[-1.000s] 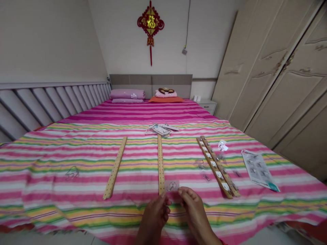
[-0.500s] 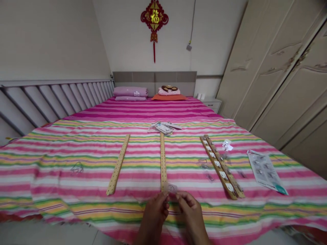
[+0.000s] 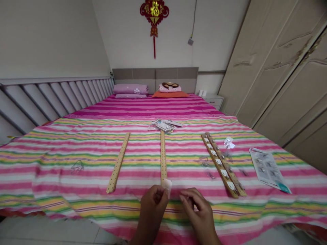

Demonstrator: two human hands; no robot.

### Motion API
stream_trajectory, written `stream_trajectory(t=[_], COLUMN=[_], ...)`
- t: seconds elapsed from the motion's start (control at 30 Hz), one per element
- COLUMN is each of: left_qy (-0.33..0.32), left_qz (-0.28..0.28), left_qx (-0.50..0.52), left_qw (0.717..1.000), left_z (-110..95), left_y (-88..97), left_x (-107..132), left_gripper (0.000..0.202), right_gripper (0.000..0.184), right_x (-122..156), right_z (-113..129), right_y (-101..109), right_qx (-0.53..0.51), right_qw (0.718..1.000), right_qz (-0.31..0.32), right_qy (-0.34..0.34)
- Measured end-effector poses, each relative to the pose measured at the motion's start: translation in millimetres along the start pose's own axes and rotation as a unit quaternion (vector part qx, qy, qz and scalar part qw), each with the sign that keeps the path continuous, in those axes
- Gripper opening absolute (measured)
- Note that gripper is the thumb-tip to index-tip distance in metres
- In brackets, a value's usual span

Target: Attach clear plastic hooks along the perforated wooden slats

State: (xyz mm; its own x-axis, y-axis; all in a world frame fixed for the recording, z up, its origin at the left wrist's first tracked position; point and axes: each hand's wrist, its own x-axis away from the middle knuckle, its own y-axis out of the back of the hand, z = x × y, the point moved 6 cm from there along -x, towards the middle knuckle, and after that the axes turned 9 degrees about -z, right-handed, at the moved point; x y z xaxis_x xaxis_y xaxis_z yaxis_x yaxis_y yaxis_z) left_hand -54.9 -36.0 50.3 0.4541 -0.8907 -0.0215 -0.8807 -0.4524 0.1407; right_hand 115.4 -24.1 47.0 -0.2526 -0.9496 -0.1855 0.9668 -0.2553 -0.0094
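Observation:
My left hand is closed in a pinch on a small whitish, partly see-through piece, which stands up from the fingertips over the near end of the middle perforated wooden strip. To its right, my right hand hovers apart with thumb and fingers drawn together; whether anything small is between them I cannot make out. A second perforated strip lies at the left. On the right, two brown strips side by side carry several white-backed metal pieces.
A clear blister pack lies at the right, near a white card with shiny pieces. Packets are heaped beyond the middle strip. Crumpled clear plastic lies left. Striped cloth covers the bed; a slatted rail lines the left.
My hands have moved apart, the right one shifting rightward. The whitish piece, earlier between both hands, is now upright in my left hand only.

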Motion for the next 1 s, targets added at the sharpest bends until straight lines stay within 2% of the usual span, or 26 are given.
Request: stream_trajectory(t=[0.1, 0.23, 0.37, 0.47, 0.63, 0.77, 0.93, 1.0], left_qy=[-0.013, -0.039, -0.054, -0.051, -0.053, -0.043, -0.005, 0.014], left_qz=[0.022, 0.012, 0.012, 0.004, 0.027, 0.034, -0.047, -0.041], left_qx=[-0.024, -0.038, -0.043, -0.039, 0.016, 0.02, 0.047, 0.048], left_qw=[0.999, 0.998, 0.998, 0.998, 0.998, 0.998, 0.998, 0.998], left_z=[-1, -2, -2, -1, -3, 6, 23, 28], left_y=[-3.7, -2.6, -3.2, -2.9, -2.4, -1.5, 13.5, 15.9], left_x=[0, 2, 8, 12, 17, 21, 14, 4], left_gripper=[0.025, 0.023, 0.019, 0.015, 0.009, 0.008, 0.028, 0.03], right_gripper=[0.02, 0.031, 0.038, 0.039, 0.037, 0.035, 0.032, 0.032], right_x=[-1, -3, -5, -7, -8, -8, -21, -28], right_z=[8, -8, -18, -18, -23, -26, -31, -37], right_y=[-8, -14, -22, -24, -25, -27, -29, -33], right_qx=[0.026, 0.004, -0.044, -0.068, -0.064, -0.072, -0.081, -0.097], right_qw=[0.999, 0.997, 0.988, 0.984, 0.984, 0.984, 0.978, 0.969], right_qz=[0.029, 0.026, 0.059, 0.065, 0.069, 0.087, 0.097, 0.112], right_qy=[0.019, -0.073, -0.137, -0.151, -0.15, -0.139, -0.163, -0.196])
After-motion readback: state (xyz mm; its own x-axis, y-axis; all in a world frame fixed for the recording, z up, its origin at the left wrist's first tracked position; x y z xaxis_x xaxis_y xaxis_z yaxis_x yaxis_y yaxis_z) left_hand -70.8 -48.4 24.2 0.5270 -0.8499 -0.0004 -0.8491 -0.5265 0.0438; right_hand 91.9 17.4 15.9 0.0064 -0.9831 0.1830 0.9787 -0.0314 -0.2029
